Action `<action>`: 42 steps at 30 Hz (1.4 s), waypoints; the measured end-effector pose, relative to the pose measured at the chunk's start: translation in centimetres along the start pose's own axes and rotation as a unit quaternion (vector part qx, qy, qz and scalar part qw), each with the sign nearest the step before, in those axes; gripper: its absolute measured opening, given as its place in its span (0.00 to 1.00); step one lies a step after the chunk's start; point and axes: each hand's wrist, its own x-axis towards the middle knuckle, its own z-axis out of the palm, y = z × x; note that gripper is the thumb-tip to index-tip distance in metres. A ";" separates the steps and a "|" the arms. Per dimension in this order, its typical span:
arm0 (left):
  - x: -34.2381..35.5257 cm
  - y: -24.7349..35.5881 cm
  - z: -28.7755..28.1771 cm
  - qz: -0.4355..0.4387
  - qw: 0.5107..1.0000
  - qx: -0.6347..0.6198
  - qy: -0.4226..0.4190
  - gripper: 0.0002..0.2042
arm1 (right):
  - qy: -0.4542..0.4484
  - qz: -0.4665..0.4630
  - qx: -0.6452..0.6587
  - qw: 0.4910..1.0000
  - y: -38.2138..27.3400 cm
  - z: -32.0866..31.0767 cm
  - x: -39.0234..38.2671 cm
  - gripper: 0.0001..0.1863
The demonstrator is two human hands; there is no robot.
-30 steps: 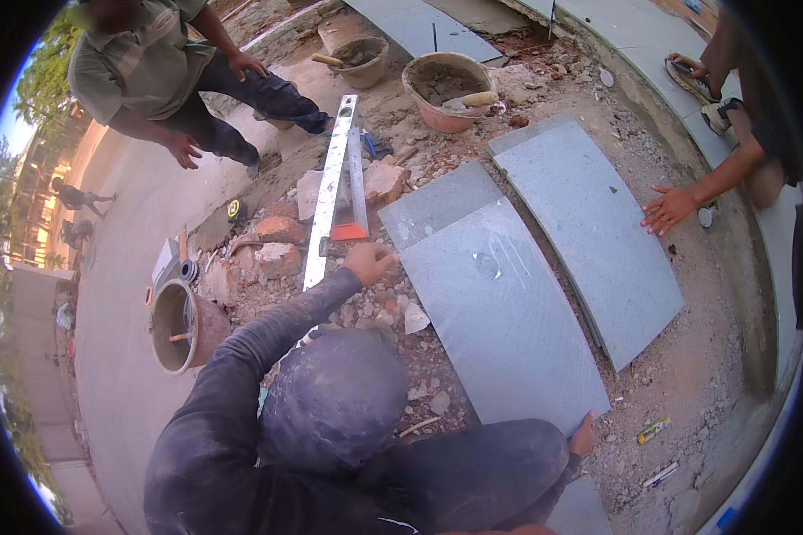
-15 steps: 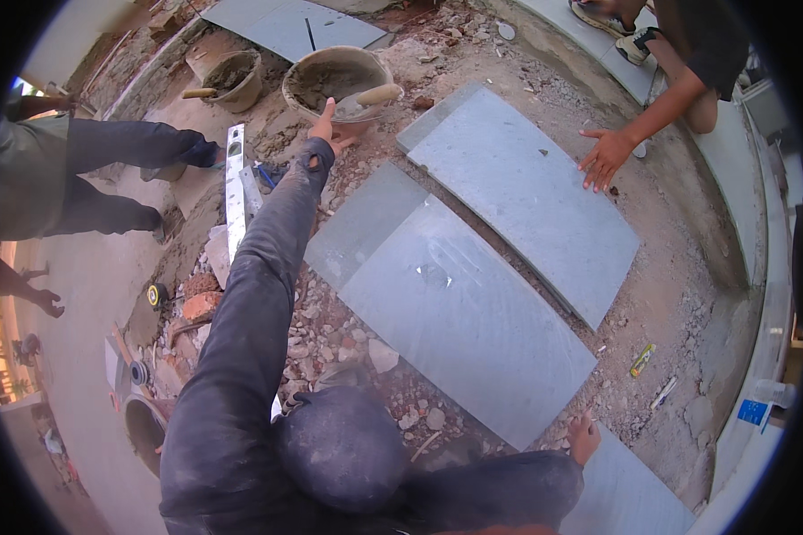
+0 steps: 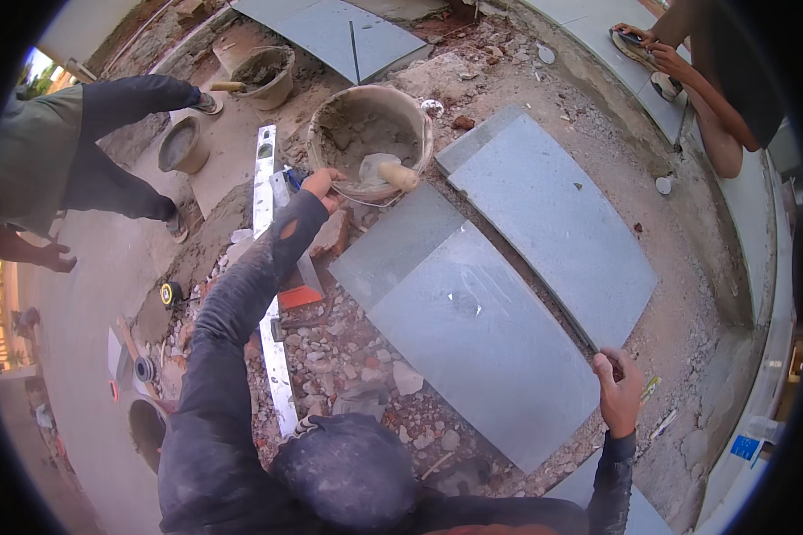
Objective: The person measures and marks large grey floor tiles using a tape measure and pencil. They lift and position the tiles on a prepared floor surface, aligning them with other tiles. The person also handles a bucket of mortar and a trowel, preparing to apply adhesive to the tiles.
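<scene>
My left hand (image 3: 323,189) is closed on the near-left rim of a round mortar bucket (image 3: 426,134). Wet grey mortar lies inside the bucket, and a trowel with a pale wooden handle (image 3: 398,176) rests across its near rim. Beside the bucket are two large grey stone slabs, a near one (image 3: 482,348) and a far one (image 3: 553,223), with a narrow gap between them. My right hand (image 3: 619,392) has its fingers curled at the right end of this gap, by the slab corners. What its fingertips hold, if anything, is hidden.
A long silver level (image 3: 264,192) lies on rubble to the left, near a tape measure (image 3: 170,294). Two smaller mortar buckets (image 3: 272,78) (image 3: 186,147) stand farther off. One person (image 3: 36,169) stands at left; another (image 3: 727,116) sits at upper right, hands at a shoe.
My left hand has taken hold of the bucket, which has come nearer to me and the slabs. My right hand has moved up to the slab corners. The co-worker's hand has left the far slab.
</scene>
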 end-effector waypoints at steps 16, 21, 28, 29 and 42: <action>-33.8 -3.9 -15.1 0.011 0.974 0.223 0.019 0.13 | -0.271 -0.574 0.026 0.773 -16.7 17.4 -8.9 0.15; -32.6 -6.4 -17.8 0.021 0.955 0.295 0.025 0.13 | -0.268 -0.578 -0.131 0.760 -15.2 17.9 -8.0 0.11; -28.6 -8.6 -19.4 0.200 0.752 0.622 0.092 0.21 | -0.197 -0.552 -0.388 0.711 -11.4 22.9 -6.4 0.10; -28.4 -8.7 -19.4 0.234 0.747 0.616 0.092 0.21 | -0.173 -0.548 -0.349 0.740 -10.9 23.6 -5.9 0.09; -29.6 -10.2 -16.7 0.262 0.897 0.353 -0.037 0.24 | -0.230 -0.515 -0.295 0.771 -11.6 15.6 1.8 0.06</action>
